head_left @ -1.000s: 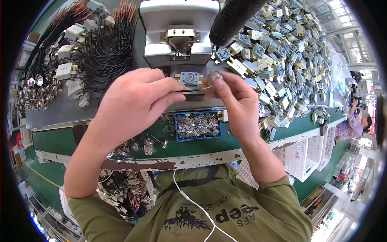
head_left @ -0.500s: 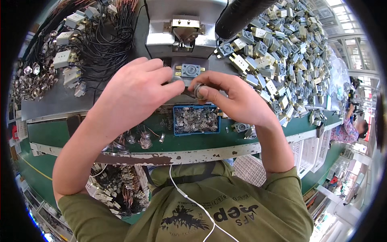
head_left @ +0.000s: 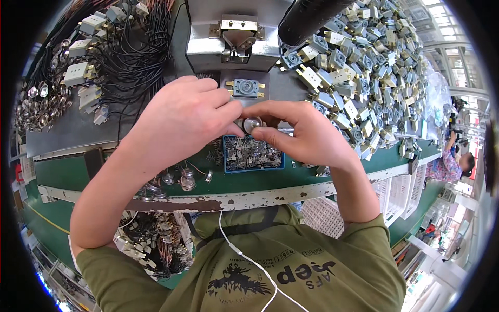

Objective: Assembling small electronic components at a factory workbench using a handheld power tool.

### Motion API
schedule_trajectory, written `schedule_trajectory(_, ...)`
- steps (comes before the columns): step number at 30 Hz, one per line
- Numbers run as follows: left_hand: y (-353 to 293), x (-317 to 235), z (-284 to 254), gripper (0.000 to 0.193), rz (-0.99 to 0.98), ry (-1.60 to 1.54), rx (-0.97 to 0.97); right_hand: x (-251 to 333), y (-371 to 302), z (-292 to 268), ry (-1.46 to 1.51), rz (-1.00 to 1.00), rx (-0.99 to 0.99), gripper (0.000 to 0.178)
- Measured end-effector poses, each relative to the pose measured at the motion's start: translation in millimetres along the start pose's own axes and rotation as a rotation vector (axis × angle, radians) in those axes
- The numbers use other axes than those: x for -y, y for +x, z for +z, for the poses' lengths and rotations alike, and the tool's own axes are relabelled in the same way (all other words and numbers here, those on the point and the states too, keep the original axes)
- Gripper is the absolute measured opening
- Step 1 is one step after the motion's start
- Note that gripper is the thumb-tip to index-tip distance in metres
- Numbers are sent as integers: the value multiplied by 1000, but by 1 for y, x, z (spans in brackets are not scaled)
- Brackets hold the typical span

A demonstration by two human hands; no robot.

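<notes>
A small round metal part (head_left: 251, 124), shaped like a shallow cap with a stub in its middle, sits between thumb and fingers of my right hand (head_left: 312, 130). My left hand (head_left: 189, 114) is closed, its thumb and fingertips meeting at the part's left edge; whatever they pinch is hidden. Just beyond my hands a grey switch housing (head_left: 246, 88) with brass tabs lies flat on a metal plate. Below them a blue tray (head_left: 254, 170) holds many small metal clips.
A metal press (head_left: 238, 39) stands at the back, a black tube (head_left: 312, 18) beside it. Piled grey housings (head_left: 364, 83) fill the right; black wires (head_left: 132, 62) and round metal caps (head_left: 44, 106) lie left. A person (head_left: 455, 166) is far right.
My hands have come together. The round metal part has moved slightly left and turned its face upward. My left fingers now reach its edge.
</notes>
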State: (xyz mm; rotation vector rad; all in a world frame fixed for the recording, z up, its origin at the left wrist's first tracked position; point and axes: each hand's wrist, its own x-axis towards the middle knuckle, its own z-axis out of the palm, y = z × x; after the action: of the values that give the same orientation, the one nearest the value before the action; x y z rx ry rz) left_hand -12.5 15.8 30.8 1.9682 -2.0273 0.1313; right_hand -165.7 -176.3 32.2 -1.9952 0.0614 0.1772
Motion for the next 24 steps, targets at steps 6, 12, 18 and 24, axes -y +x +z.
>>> schedule_trajectory(6, -1, -6, -9, 25, -80, -105, 85, -15, -15, -9, 59, -64, -136, 51)
schedule_trajectory(12, -8, -6, -10, 45, -7, -275, 197, -38, 4, 13, -519, -125, -418, 81)
schedule_trajectory(18, 9, 14, -14, 37, -217, -365, 48, -37, 0, 8, -415, -150, -426, 72)
schedule_trajectory(24, 28, 35, 14, 36, -344, -369, 280, 15, -5, -35, -20, -620, -730, 44)
